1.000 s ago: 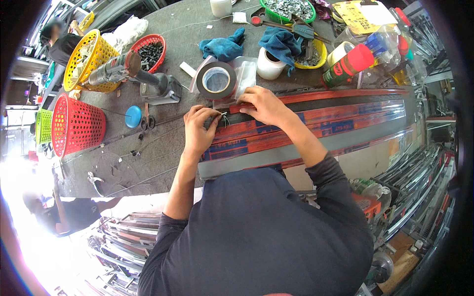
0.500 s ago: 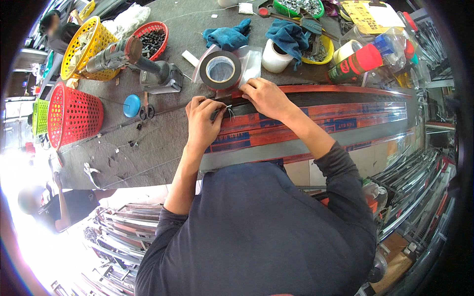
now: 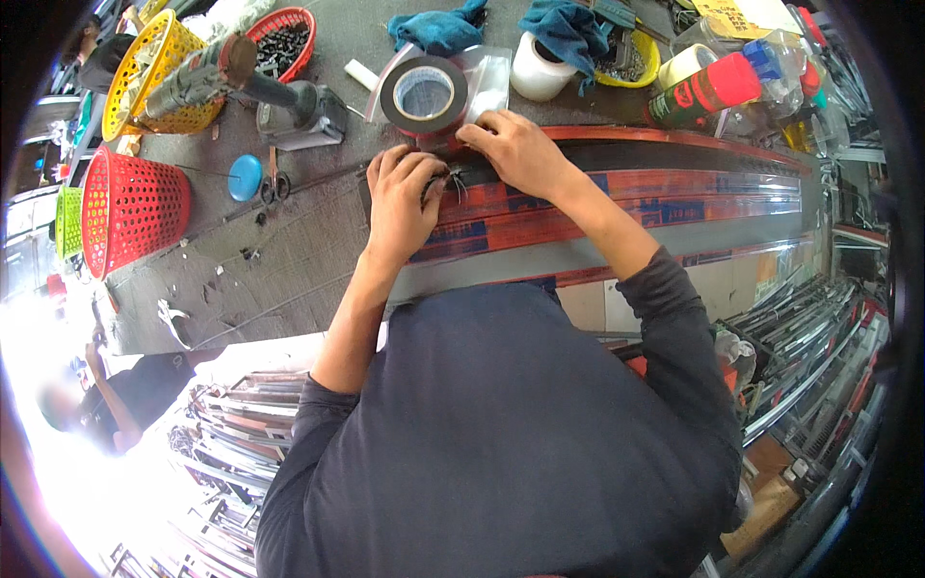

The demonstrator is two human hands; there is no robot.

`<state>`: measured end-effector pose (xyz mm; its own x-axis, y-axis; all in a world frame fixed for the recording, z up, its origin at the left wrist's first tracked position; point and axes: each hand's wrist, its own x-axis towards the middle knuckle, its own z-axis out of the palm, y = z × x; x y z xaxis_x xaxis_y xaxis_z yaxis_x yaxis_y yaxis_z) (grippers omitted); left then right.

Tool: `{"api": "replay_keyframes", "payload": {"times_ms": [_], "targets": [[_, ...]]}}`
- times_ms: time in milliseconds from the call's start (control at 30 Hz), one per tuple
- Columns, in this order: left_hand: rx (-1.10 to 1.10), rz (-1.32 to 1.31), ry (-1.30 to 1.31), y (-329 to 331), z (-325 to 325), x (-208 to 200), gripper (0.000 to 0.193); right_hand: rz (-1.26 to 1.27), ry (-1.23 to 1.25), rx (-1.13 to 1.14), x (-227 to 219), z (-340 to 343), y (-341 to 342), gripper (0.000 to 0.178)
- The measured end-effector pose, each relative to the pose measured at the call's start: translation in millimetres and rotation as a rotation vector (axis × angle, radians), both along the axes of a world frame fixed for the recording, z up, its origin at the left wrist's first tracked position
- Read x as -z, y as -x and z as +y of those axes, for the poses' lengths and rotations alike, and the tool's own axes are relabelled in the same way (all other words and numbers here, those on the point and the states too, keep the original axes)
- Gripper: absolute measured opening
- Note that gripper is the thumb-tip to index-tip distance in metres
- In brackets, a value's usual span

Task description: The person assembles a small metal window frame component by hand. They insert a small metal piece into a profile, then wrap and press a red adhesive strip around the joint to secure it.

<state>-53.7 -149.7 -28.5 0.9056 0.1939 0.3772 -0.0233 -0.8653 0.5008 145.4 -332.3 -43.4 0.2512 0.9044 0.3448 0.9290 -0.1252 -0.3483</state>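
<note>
My left hand (image 3: 403,200) is closed with curled fingers at the near ends of long strips on the bench. Something small and dark sits in its grip, and thin pale strands (image 3: 459,183) stick out beside the thumb; its kind is not clear. Just to the right, my right hand (image 3: 515,152) bends its fingers down at the dark strip along the back, fingertips pinched together; whatever they hold is hidden. Red-and-blue film covers the long profiles (image 3: 578,214) under my right forearm. Right behind my hands lies a roll of black tape (image 3: 393,96) on a clear plastic bag (image 3: 493,72).
At the left stand a cordless drill (image 3: 308,116), scissors (image 3: 276,181), a blue disc (image 3: 245,178), a red basket (image 3: 140,207) and a yellow basket (image 3: 183,111). Blue cloths (image 3: 438,29), a white roll (image 3: 540,72) and a red-capped spray can (image 3: 708,91) line the back. Another person (image 3: 125,400) is at lower left.
The bench and its things sit slightly higher in the picture. My left hand has turned a little, covering more of the small dark piece. My right hand stays near the same spot on the strip.
</note>
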Motion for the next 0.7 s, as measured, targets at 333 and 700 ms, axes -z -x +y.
{"api": "replay_keyframes", "payload": {"times_ms": [333, 700], "targets": [[-0.022, 0.105, 0.057, -4.5, 8.8, -4.8, 0.018, -0.015, -0.075, -0.033, 2.8, 0.1, -0.9, 0.042], [-0.069, 0.109, 0.172, -4.5, 14.1, 0.5, 0.016, 0.09, 0.071, -0.07, -8.1, 8.1, -11.6, 0.038]]}}
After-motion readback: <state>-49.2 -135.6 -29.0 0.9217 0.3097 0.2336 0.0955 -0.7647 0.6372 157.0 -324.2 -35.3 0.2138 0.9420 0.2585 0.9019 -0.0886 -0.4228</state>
